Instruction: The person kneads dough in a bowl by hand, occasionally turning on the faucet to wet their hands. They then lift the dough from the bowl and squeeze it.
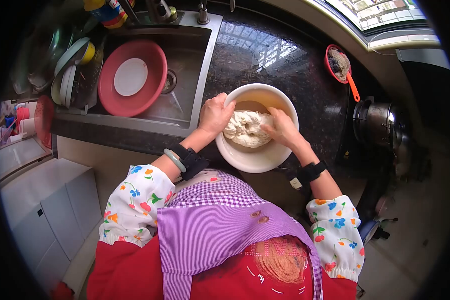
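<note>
Left hand [215, 114]: clamped on the bowl [257, 162] rim.
Right hand [282, 128]: fingers curled into the dough [244, 131].
Dough: inside bowl, between both hands.
Done: gathered into one lump.
Left: surface looks rough; likely needs more kneading.

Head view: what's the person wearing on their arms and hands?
The left hand and right hand are bare, no gloves. The sleeves are white with a coloured flower print and gathered cuffs. The left wrist strap is black, beside a pale green bangle. The right wrist strap is black too, with a small white tag.
</note>
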The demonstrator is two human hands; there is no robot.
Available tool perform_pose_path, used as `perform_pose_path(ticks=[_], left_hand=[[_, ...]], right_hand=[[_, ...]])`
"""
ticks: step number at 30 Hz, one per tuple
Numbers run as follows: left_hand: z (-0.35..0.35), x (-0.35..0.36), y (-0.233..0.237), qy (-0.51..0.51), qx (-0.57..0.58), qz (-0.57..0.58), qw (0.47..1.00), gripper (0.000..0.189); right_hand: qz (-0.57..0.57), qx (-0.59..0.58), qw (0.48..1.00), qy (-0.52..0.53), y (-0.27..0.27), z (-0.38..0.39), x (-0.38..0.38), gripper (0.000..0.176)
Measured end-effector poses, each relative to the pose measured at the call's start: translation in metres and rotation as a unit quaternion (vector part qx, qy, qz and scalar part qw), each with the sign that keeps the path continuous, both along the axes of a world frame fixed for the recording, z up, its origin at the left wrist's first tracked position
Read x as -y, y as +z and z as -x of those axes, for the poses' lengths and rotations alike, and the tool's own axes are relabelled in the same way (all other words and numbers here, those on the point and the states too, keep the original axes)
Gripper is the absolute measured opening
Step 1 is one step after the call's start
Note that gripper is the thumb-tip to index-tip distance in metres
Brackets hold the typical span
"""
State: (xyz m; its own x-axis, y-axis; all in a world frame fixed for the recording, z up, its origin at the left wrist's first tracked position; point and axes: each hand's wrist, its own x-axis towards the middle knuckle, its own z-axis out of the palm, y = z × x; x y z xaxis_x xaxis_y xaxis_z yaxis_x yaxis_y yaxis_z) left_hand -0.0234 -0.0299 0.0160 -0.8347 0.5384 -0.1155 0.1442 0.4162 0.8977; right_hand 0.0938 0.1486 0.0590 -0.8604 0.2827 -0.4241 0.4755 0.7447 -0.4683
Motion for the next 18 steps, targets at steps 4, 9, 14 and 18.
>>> perform_pose_path(ticks=[4,9,14,18], left_hand=[[-0.005,-0.001,-0.003,0.030,-0.051,-0.020,0.998,0.027],[-0.006,0.000,0.005,0.037,-0.016,0.031,0.999,0.026],[-0.007,0.000,0.007,0.035,-0.016,0.019,0.999,0.027],[-0.008,-0.001,0.006,0.035,-0.022,0.008,0.999,0.026]], right_hand=[[-0.019,0.076,0.997,-0.014,-0.005,0.011,0.017,0.066],[-0.004,0.015,0.999,0.051,0.034,-0.008,0.042,0.056],[0.049,0.010,0.985,0.166,0.035,-0.016,0.060,0.040],[-0.008,0.009,0.989,0.145,0.004,-0.001,0.073,0.036]])
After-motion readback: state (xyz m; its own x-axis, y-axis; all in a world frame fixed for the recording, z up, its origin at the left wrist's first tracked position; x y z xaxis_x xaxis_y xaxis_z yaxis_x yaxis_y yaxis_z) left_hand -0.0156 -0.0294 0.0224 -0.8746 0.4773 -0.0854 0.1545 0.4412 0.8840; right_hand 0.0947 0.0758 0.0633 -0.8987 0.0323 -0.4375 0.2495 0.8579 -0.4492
